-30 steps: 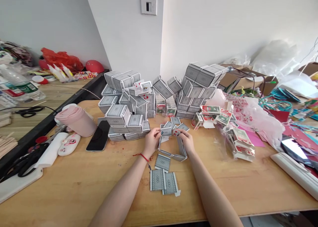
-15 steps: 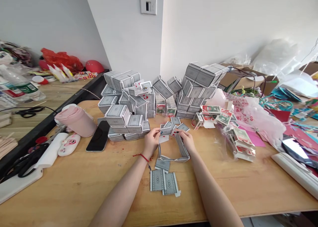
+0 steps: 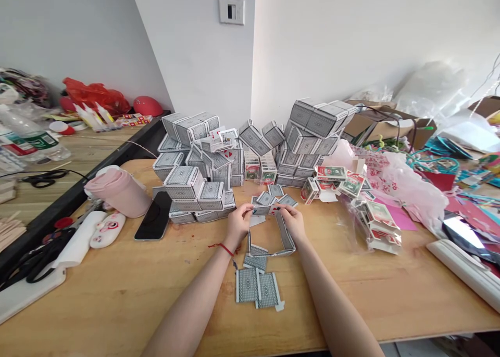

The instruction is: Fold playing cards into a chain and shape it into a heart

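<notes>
Between my hands stands an open frame of folded playing cards (image 3: 288,237), roughly square, on the wooden table. My left hand (image 3: 239,222) pinches its far left corner, and my right hand (image 3: 292,220) pinches the far right corner, where a red heart card face shows. Loose patterned cards (image 3: 266,198) lie just behind the frame. Nearer to me are flat cards with folded white edges (image 3: 247,285), one overlapping another. Behind my left hand rises a stack of folded card boxes (image 3: 183,182); another card stack (image 3: 308,138) stands farther back on the right.
A black phone (image 3: 153,216), a pink cup (image 3: 119,193) and a white mouse (image 3: 108,230) lie to the left. Opened card packs (image 3: 380,226) and a plastic bag (image 3: 402,190) are on the right. Scissors (image 3: 50,258) rest at the left edge.
The heart card at the far right corner has turned and now lies more in line with the frame's far side. My right hand has shifted slightly; both hands keep their hold.
</notes>
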Demonstrator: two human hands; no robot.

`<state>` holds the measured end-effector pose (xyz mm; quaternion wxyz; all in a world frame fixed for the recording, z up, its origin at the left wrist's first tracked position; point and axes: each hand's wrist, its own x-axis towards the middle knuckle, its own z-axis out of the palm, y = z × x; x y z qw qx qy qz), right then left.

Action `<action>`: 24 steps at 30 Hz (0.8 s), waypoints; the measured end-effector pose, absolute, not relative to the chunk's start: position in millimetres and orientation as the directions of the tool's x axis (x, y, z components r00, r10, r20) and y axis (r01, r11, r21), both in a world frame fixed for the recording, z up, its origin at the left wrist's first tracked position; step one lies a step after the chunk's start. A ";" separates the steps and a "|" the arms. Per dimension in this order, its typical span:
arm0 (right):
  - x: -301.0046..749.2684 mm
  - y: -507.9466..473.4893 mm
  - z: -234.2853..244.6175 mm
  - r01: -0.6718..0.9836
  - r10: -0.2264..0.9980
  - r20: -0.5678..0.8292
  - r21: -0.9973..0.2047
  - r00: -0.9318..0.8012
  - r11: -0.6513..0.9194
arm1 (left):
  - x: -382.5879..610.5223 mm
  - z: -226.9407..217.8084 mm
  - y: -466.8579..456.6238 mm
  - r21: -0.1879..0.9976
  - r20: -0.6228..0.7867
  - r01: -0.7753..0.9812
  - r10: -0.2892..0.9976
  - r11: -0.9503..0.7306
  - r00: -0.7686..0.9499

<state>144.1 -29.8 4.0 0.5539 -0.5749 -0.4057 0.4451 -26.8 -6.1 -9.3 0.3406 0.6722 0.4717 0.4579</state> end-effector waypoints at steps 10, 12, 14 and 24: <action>146.3 -27.6 1.2 -0.026 0.964 -0.025 -0.999 0.266 -0.019 | -28.1 -11.7 -5.1 0.882 0.314 0.321 0.939 -0.344 0.142; 145.6 -27.9 1.1 -0.036 0.963 -0.022 -0.999 0.269 -0.013 | -28.3 -12.2 -4.9 0.888 0.310 0.312 0.941 -0.338 0.137; 144.7 -28.2 1.0 -0.053 0.961 -0.035 -0.998 0.275 -0.021 | -28.6 -12.2 -4.6 0.892 0.307 0.305 0.943 -0.333 0.130; 144.7 -28.2 1.9 -0.069 0.956 -0.025 -0.998 0.292 -0.005 | -27.5 -12.7 -3.3 0.897 0.314 0.285 0.941 -0.338 0.128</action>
